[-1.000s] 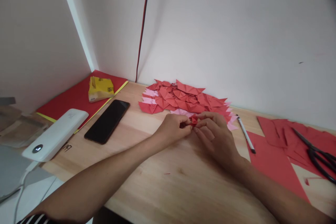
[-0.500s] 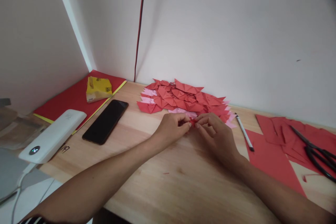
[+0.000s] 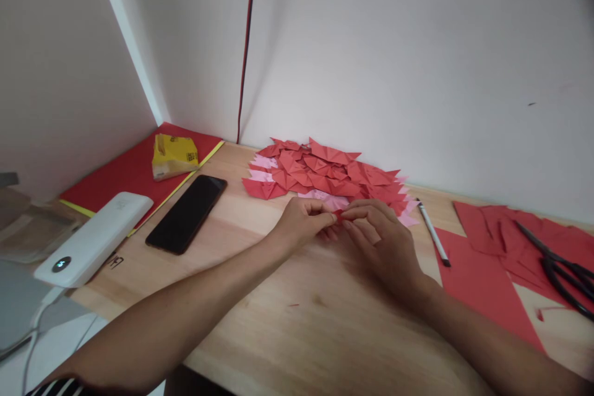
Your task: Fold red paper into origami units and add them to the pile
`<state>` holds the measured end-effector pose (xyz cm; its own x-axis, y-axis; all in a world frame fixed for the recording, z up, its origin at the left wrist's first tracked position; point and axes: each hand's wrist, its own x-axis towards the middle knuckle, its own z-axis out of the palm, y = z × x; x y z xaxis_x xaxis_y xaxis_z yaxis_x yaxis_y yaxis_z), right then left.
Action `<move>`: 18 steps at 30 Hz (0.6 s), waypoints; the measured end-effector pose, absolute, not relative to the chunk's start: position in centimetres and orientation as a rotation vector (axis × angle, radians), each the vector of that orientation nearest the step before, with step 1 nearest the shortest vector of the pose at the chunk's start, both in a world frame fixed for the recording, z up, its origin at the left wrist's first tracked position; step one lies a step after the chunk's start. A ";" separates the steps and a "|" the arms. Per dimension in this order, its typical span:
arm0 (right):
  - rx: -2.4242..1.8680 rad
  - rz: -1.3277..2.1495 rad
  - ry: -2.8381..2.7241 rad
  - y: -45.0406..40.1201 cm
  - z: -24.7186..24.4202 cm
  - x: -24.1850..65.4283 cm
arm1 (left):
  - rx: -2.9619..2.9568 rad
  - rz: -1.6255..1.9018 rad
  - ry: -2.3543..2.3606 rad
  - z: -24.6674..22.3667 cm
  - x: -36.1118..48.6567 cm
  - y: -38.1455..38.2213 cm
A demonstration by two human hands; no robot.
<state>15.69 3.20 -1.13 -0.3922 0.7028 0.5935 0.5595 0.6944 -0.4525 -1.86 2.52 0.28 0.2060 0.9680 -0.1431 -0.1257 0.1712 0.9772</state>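
A small folded piece of red paper (image 3: 338, 215) is between my hands, mostly covered by the fingers. My left hand (image 3: 306, 218) pinches it from the left, thumb towards me. From the right, my right hand (image 3: 383, 235) has its thumb and fingertips closed at the same paper. Just beyond the fingers lies a spread of folded red paper pieces (image 3: 320, 167) in overlapping rows. Pink folded paper pieces (image 3: 325, 199) show along the edges and front of that spread.
On the left are a phone (image 3: 187, 215), a white power bank (image 3: 95, 238), a red folder (image 3: 111, 167) and a yellow packet (image 3: 175, 156). To the right lie a white pen (image 3: 433, 234), red paper sheets (image 3: 487, 291) and black-handled scissors (image 3: 554, 260). A wall stands behind.
The fingers have shifted slightly around the red paper, and the left fingertips now show below it. The paper stays between both hands. Nothing else on the table has moved.
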 end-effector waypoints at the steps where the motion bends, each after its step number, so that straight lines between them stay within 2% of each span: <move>1: -0.961 0.222 -2.098 3.2 -1.1 15.7 | 1.056 1.020 1.026 0.3 -1.8 2.5; 18: -0.883 0.059 -2.104 2.6 -0.5 15.3 | 0.812 1.052 0.943 0.2 -1.4 1.9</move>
